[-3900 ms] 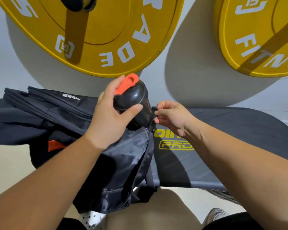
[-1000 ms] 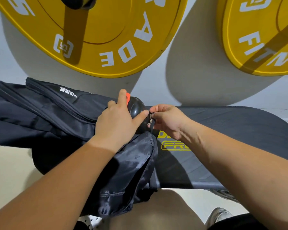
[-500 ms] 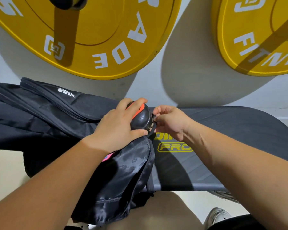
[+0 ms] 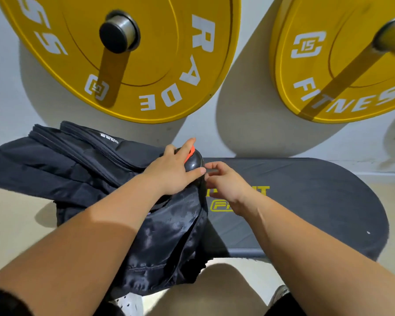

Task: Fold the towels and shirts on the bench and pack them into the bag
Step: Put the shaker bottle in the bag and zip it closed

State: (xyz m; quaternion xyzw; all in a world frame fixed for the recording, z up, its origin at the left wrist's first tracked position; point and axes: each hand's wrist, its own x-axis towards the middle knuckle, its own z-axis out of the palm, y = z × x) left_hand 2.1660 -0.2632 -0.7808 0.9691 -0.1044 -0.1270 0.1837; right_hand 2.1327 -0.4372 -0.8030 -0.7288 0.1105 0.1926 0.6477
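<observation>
- Black fabric bag (image 4: 169,236), head view: it lies slumped across the left end of the dark padded desk (image 4: 306,201). Its shiny lower panel hangs over the near edge toward the person's knees.
- Left hand (image 4: 171,172): the fingers are curled over the domed black lid of a bottle (image 4: 194,163) and the thumb is on the lid's near side. The forefinger is stretched out past the orange flip cap (image 4: 188,156). The bottle's body is sunk in the bag's mouth; only its top shows.
- Right hand (image 4: 226,185): thumb and forefinger pinch a small dark tab (image 4: 211,171) at the bag's edge, just beside the lid. Zip pull or strap end: cannot tell.
- Of the towels and shirts nothing shows; whether they lie inside the bag cannot be told.
- Behind the desk, two yellow weight plates (image 4: 146,53) with white lettering hang on the pale wall (image 4: 244,106).
- Step judged: late packing. The bottle is being seated in the opening while the edge is held taut.
- Next move, as judged: press the lid below the rim, then draw the tab along the edge. The left hand must clear its path, and the loose fabric needs steadying so it does not bunch.
</observation>
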